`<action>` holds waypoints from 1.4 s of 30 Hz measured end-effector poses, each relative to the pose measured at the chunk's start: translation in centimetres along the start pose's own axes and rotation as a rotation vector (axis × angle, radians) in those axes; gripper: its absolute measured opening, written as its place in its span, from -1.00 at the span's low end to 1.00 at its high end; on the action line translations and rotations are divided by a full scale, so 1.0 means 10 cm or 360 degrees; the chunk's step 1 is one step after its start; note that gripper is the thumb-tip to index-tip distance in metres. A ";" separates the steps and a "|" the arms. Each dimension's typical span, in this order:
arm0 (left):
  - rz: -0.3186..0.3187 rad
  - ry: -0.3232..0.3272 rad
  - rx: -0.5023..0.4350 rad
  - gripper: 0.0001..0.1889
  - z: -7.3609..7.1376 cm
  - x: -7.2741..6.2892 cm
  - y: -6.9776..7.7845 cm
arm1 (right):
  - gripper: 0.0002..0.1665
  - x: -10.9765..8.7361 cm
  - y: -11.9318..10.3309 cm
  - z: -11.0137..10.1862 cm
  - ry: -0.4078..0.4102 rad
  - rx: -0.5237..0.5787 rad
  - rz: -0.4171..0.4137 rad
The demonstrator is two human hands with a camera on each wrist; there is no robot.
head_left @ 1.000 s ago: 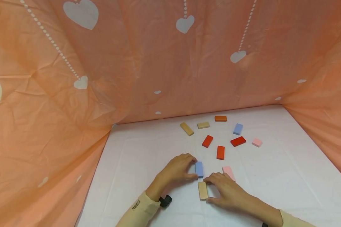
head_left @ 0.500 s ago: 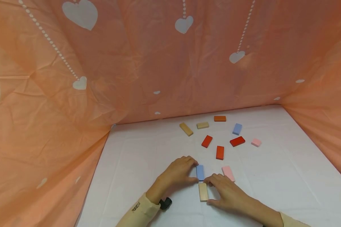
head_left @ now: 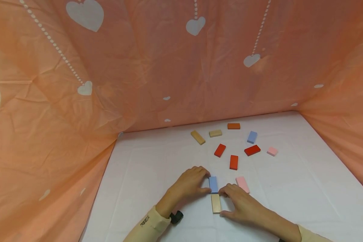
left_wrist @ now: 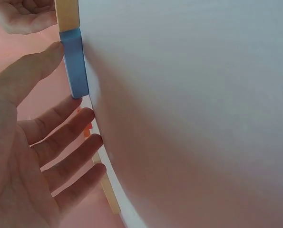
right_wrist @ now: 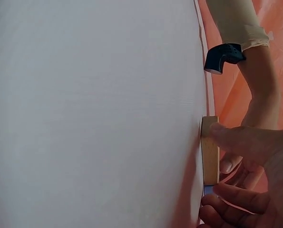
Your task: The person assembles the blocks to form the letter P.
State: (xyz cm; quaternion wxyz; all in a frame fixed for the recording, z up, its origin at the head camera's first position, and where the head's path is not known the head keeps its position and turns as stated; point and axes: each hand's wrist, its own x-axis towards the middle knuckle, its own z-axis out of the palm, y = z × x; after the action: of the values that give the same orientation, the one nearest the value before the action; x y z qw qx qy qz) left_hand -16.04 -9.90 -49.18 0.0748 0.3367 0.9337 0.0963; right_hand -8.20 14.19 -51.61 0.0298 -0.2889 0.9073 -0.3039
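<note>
My left hand (head_left: 188, 184) pinches a blue wooden block (head_left: 213, 185) at its two ends, thumb at the near end and a fingertip at the far end. Right below it in the head view lies a plain wood block (head_left: 216, 203), gripped lengthwise between thumb and forefinger of my right hand (head_left: 243, 205). Both blocks lie flat, end to end in a line. In the left wrist view the blue block (left_wrist: 74, 64) meets the plain block (left_wrist: 67, 15). A pink block (head_left: 242, 184) lies just beyond my right hand's knuckles.
Farther back on the white table (head_left: 157, 148) lie several loose blocks: red (head_left: 234, 162), orange (head_left: 234, 126), another blue (head_left: 252, 137), a small pink one (head_left: 272, 151) and plain wood ones (head_left: 198, 137). An orange curtain (head_left: 169, 67) with white hearts surrounds the table's back and sides.
My left hand has drawn the blue block a little toward me, up to the plain block's end, narrowing the gap. The right hand has hardly moved; the other blocks lie as before.
</note>
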 end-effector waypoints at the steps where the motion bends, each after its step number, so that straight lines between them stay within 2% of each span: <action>1: -0.0001 0.0000 0.0001 -0.46 0.00 0.00 0.00 | -0.32 0.00 0.00 0.00 -0.0008 0.0006 0.0014; 10: 0.0007 -0.0005 0.0010 -0.50 0.03 0.00 -0.01 | -0.33 0.02 -0.01 -0.02 -0.0059 0.0045 0.0075; 33: -0.0002 -0.0028 0.0014 -0.47 0.03 -0.02 -0.01 | -0.27 0.04 0.04 -0.01 -0.0091 0.0100 0.0090; 37: -0.0009 -0.0022 -0.0013 -0.45 0.03 -0.04 -0.01 | -0.27 0.03 0.04 -0.02 -0.0075 0.0137 0.0069; 42: -0.0038 -0.0021 -0.0095 -0.36 0.04 -0.07 0.00 | -0.32 0.04 0.07 -0.09 -0.0052 0.0233 0.0109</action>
State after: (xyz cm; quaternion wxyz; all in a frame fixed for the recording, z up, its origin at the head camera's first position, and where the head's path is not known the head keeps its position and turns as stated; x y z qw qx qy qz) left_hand -15.40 -10.27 -49.48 0.0921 0.3239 0.9338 0.1210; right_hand -9.10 14.92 -51.19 0.0761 -0.2596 0.8914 -0.3636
